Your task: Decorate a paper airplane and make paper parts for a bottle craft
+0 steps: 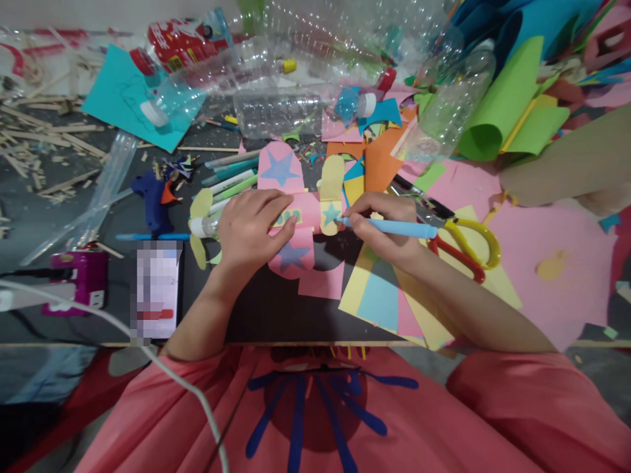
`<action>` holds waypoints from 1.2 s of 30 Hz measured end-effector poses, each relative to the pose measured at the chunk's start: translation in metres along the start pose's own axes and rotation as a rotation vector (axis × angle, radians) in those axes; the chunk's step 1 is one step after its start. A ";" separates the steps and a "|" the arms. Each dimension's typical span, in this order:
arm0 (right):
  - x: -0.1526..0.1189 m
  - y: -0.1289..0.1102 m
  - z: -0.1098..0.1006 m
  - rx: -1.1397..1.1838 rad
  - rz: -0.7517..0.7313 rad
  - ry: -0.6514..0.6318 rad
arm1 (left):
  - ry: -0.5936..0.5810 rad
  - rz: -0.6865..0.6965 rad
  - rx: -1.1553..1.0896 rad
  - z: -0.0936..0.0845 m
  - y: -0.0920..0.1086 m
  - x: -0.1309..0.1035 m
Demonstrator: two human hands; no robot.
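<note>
A pink paper airplane (309,209) with blue stars on its wings lies on the dark table, wrapped round a clear bottle. My left hand (254,226) rests over its body, fingers and thumb spread, pressing it down near some small green shapes. In my right hand (382,223) is a light blue marker (404,227), pinched between thumb and fingers. Its tip meets the right edge of a teal star (330,213) on the yellow tail piece (332,174). At the plane's left end are pale yellow propeller blades (198,253).
Scissors (463,246) and paper sheets (377,295) lie to the right. Plastic bottles (279,112) fill the back. On the left are a blue glue gun (154,200), a phone (158,289), a purple box (81,282) and a white cable (162,368).
</note>
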State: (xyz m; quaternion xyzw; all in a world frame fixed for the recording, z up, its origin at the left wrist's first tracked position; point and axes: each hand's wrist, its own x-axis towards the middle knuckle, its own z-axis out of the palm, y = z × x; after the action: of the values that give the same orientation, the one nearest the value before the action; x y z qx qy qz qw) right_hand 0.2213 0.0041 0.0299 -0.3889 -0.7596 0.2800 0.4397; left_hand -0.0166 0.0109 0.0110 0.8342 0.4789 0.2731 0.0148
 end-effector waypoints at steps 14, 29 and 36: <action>0.000 -0.001 -0.001 -0.044 0.051 -0.025 | -0.032 -0.016 0.028 0.000 0.000 0.000; -0.001 -0.002 -0.003 -0.042 0.082 0.000 | 0.068 0.059 0.037 0.001 0.000 -0.001; 0.000 0.000 -0.002 -0.046 0.075 -0.042 | -0.029 -0.024 0.008 0.000 0.001 -0.001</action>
State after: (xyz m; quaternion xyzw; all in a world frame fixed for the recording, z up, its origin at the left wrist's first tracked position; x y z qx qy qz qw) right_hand 0.2235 0.0049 0.0309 -0.4211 -0.7598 0.2867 0.4040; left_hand -0.0164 0.0101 0.0109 0.8325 0.4895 0.2587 0.0218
